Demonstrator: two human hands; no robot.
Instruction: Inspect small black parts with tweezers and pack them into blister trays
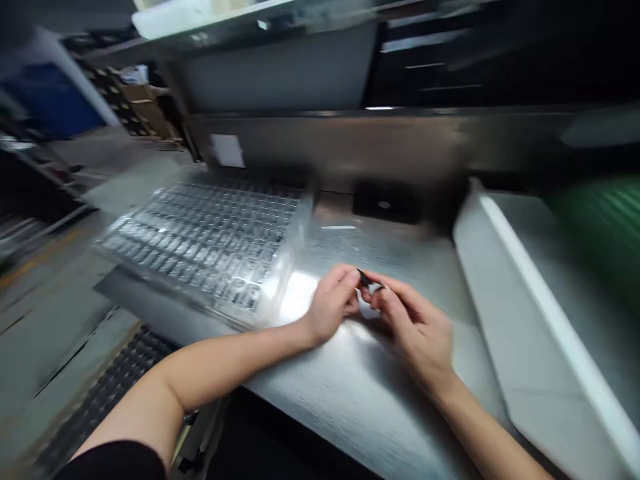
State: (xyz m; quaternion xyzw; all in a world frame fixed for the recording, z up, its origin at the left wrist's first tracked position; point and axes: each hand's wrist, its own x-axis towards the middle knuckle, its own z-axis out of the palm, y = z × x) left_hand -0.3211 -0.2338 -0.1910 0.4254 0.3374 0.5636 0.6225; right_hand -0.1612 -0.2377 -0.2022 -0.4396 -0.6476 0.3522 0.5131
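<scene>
My left hand [333, 303] and my right hand [413, 323] meet over the middle of a brushed steel worktop [350, 393]. Between their fingertips sits a small dark part [367, 282] with a bit of clear or white material under it; both hands pinch it. The picture is blurred, so the part's shape is unclear. A clear plastic tray [210, 240] with many small pockets, several holding small parts, lies just left of my left hand.
A white angled chute or panel [530, 293] runs along the right, with a green ribbed surface [605, 227] beyond it. A steel back wall [350, 143] with a dark recess [385, 202] stands behind. Floor and a black grid mat [115, 383] lie at left.
</scene>
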